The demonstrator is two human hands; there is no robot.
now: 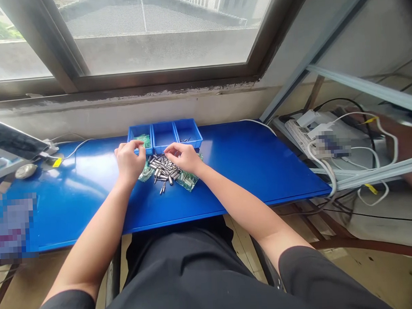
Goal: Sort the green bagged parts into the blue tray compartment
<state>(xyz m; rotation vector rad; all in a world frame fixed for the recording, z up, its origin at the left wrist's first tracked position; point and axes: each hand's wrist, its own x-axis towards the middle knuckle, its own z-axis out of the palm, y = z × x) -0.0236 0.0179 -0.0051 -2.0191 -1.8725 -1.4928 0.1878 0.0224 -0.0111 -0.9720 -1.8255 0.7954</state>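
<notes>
Head view, blue bins (164,134), left holds green boards (144,140), right few pins (186,139)

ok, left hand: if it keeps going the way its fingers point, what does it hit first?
Most likely the left blue bin: the left hand points up and slightly right, fingertips at the bin's front edge near the green pieces in it. Depth is unclear, so it might pass over the rim.

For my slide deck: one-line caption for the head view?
Both hands sort small metal pins before three blue bins.
</notes>
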